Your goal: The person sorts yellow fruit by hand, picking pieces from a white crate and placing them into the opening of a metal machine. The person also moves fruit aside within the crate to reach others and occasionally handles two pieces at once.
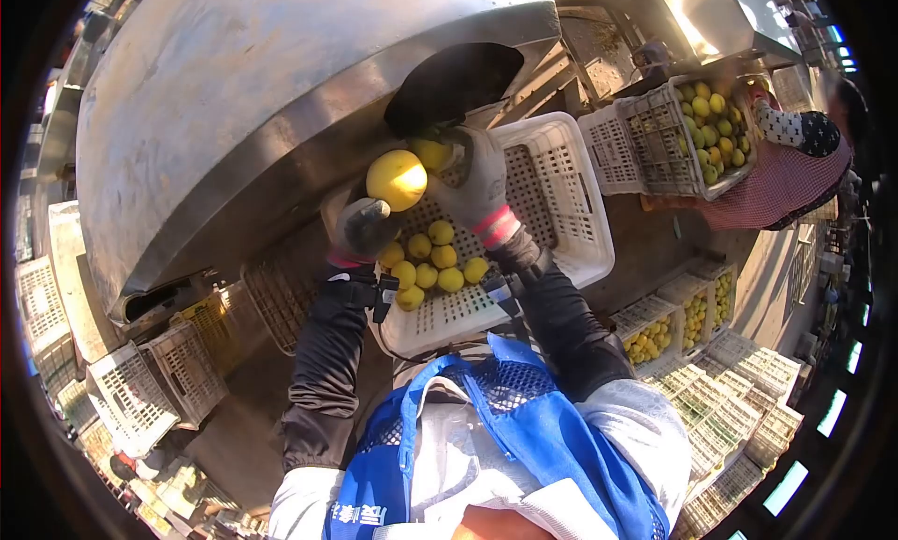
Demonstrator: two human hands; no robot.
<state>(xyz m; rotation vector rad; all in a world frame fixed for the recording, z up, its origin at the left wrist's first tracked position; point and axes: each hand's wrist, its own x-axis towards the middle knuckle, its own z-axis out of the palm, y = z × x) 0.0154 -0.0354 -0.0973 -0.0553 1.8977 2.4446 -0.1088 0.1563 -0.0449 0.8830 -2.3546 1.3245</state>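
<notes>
My left hand (363,224), in a grey glove, holds a large yellow fruit (397,179) from below at the edge of a white plastic crate (561,194). My right hand (477,180), also gloved, is closed around another yellow fruit (430,153) right beside it. Both hands are just under the dark chute opening (451,84) of a big steel drum (253,100). Several yellow fruits (432,259) lie on the crate floor below my hands.
A person in a checked top (786,180) stands at the right beside a tilted crate of fruit (692,133). More crates with fruit (669,330) and stacks of empty white crates (739,418) are lower right; empty crates (159,381) lie at the left.
</notes>
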